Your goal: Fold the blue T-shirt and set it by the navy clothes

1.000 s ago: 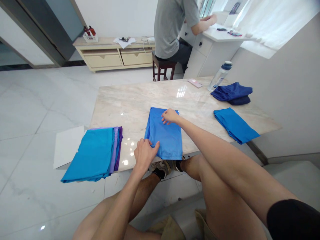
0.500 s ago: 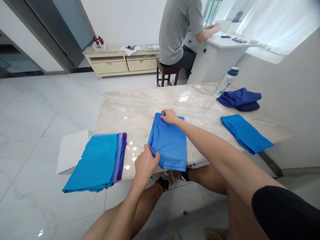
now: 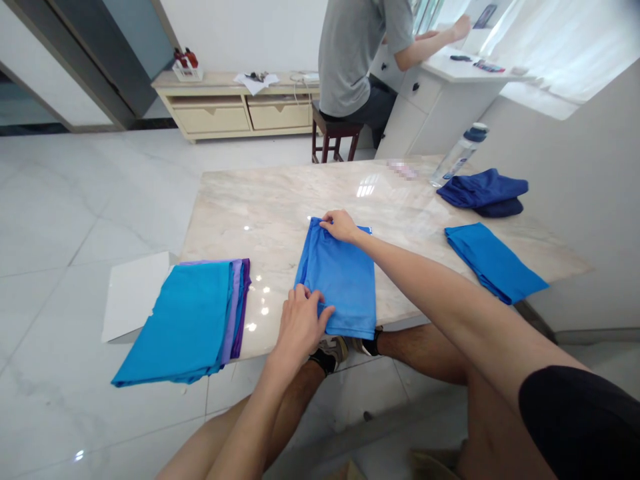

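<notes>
A folded blue cloth (image 3: 345,287) lies on the marble-topped table (image 3: 270,193) in front of me, near its front edge. My right hand (image 3: 340,225) pinches the cloth's far edge near its left corner. My left hand (image 3: 303,319) rests on the near left part of the cloth, its thumb spread away from the fingers. Part of the cloth's lower left corner is hidden under that hand. To the left sits a folded stack (image 3: 193,320) with turquoise cloth on top and lilac and purple layers at its side.
On the right lie another folded blue cloth (image 3: 495,260) and a crumpled dark blue cloth (image 3: 483,192). A clear water bottle (image 3: 457,157) stands behind them. A white board or box (image 3: 135,293) shows beyond the left edge. A seated person (image 3: 355,60) in grey is across the table.
My left hand has loosened its pinch on the near left corner and now lies on the cloth with fingers spread. My right hand stays at the far edge. The view shifts slightly.
</notes>
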### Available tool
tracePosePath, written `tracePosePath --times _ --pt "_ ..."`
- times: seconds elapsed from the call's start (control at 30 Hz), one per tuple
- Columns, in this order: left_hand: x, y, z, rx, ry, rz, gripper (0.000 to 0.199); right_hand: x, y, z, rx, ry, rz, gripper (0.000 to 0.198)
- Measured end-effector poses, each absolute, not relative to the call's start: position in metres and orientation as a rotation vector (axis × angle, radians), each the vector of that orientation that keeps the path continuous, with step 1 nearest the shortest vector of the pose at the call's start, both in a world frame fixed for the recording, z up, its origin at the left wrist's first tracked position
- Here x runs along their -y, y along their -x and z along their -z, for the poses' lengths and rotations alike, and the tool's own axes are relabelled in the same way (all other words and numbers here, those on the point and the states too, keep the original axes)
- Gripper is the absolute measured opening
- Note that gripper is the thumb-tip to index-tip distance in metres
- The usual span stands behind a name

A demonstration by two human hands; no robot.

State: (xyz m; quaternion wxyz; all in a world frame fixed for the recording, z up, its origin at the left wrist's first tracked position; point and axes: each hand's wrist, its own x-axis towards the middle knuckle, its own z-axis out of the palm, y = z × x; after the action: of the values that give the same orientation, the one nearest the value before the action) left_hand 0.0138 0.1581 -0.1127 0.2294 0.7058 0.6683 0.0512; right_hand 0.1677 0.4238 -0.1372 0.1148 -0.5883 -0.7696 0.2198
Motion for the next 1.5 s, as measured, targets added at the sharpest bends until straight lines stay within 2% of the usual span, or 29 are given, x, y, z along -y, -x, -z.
tracePosePath --times 0.07,0.17,0.23,0.37,0.5,0.63,0.93,1.13,1.33,1.5 --pt "-0.159 -0.011 0.114 -1.872 -1.884 -0.063 0.03 -0.422 -0.169 0.135 2.26 1.702 -0.671 0.025" --pt "-0.16 -0.011 0.107 -1.999 -1.772 0.033 0.047 -0.42 -0.17 0.133 2.25 1.719 -0.652 0.024" --pt "-0.159 -0.013 0.1 -2.073 -1.72 0.084 0.052 -0.419 -0.17 0.131 2.231 1.737 -0.629 0.023" --pt "-0.155 -0.01 0.093 -2.071 -1.692 0.102 0.034 -0.415 -0.169 0.126 2.17 1.77 -0.645 0.024" --pt "-0.15 0.0 0.098 -2.031 -1.69 0.043 0.029 -0.408 -0.168 0.116 2.164 1.827 -0.757 0.026" --pt "-0.148 0.006 0.101 -1.98 -1.69 -0.029 0.024 -0.406 -0.169 0.108 2.163 1.844 -0.711 0.026" --pt "-0.147 0.017 0.092 -2.024 -1.624 -0.27 0.018 -0.413 -0.156 0.111 2.121 1.915 -0.653 0.03" --pt "-0.152 0.022 0.095 -2.099 -1.63 -0.211 0.015 -0.418 -0.142 0.128 2.069 1.932 -0.563 0.027" --pt "-0.156 0.029 0.098 -2.152 -1.661 -0.113 0.016 -0.401 -0.132 0.147 1.997 1.733 -0.513 0.054" --pt "-0.163 0.036 0.094 -2.162 -1.628 -0.012 0.023 -0.328 -0.134 0.16 2.221 1.597 -0.442 0.054"
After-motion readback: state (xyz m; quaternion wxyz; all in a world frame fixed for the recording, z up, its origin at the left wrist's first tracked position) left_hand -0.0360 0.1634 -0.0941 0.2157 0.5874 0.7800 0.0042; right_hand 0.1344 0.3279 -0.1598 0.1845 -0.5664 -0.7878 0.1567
